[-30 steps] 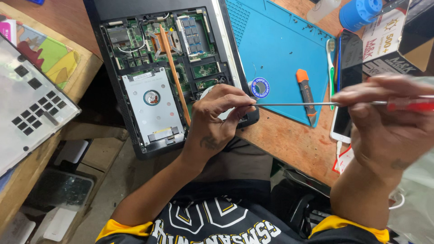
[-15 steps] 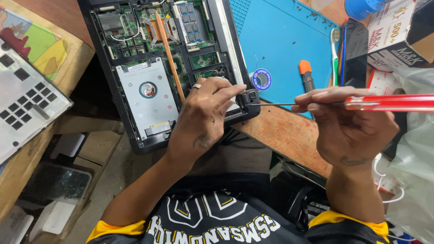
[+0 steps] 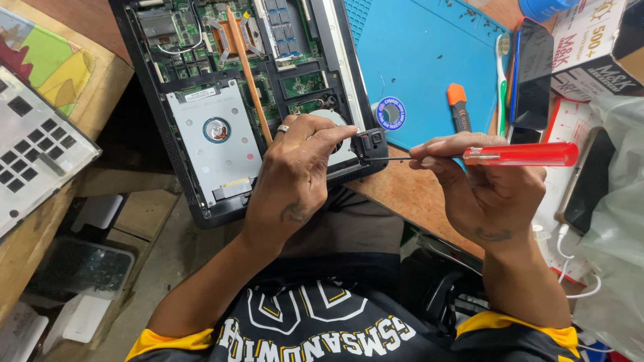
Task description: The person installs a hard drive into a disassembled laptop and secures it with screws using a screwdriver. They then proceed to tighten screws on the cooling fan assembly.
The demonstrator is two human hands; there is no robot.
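- Black and yellow shirt [image 3: 315, 328] fills the near edge, with both forearms reaching up from it.
- Left hand [image 3: 298, 171] lies over the laptop's [image 3: 221, 107] near right corner, fingers curled together, thumb and forefinger pinching at the corner by the fan; what it pinches is too small to tell. A ring sits on one finger.
- Right hand [image 3: 486, 184] is closed round a red screwdriver [image 3: 520, 154], held level, its thin shaft pointing left with the tip at the laptop's corner, just beside the left fingertips.
- Wooden table [image 3: 409, 194] shows bare between the hands; the laptop's near end hangs over its edge.
- The laptop lies open-bottomed: silver hard drive [image 3: 215, 137] at the near left, green board and memory further up, and a wooden stick [image 3: 248, 74] lying slantwise across them.
- Right of the laptop a blue mat [image 3: 416, 60] carries a small round blue spool [image 3: 389, 112] near the screwdriver tip and an orange-capped tool [image 3: 458, 106].
- Beyond the mat's right edge lie a toothbrush [image 3: 502, 80] and a dark phone [image 3: 533, 74]; a printed box [image 3: 590, 43] stands further off, and clear plastic bags [image 3: 617, 201] crowd the right side.
- Far left, a grey keyboard panel [image 3: 33, 147] rests on a wooden crate beside a coloured sheet [image 3: 54, 57].
- Below the table, boxes and trays [image 3: 80, 268] clutter the floor.
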